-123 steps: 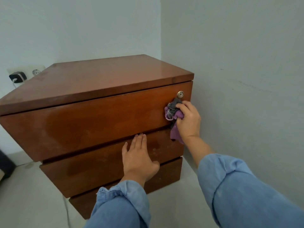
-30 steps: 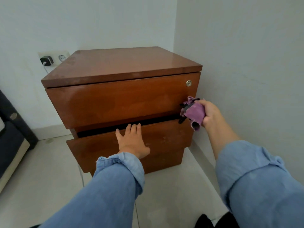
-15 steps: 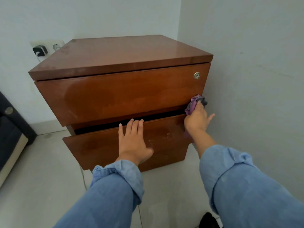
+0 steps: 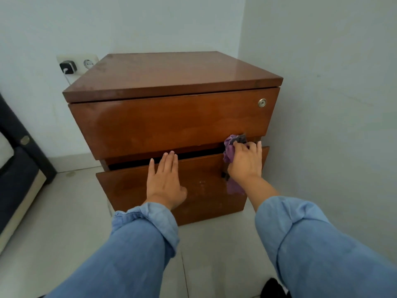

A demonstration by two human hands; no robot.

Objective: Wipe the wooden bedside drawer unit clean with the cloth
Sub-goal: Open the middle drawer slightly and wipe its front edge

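Note:
The brown wooden drawer unit (image 4: 167,121) stands in the corner of the room, with a round metal lock (image 4: 261,103) at the top drawer's right end. Its middle drawer (image 4: 206,190) is pulled out a little, leaving a dark gap above it. My left hand (image 4: 164,179) lies flat on that drawer's front, fingers together and reaching its top edge. My right hand (image 4: 243,163) presses a crumpled purple and grey cloth (image 4: 231,147) against the right end of the drawer's top edge. Part of the cloth hangs down below my palm.
White walls close in behind and on the right of the unit. A wall socket with a black charger (image 4: 68,66) sits behind its left rear corner. A dark piece of furniture (image 4: 19,160) stands at the left. Pale floor tiles (image 4: 64,211) lie in front.
My right hand has moved the cloth from the unit's right edge inward onto the middle drawer's top edge. The view has pulled back and tilted. My left hand stays on the drawer front.

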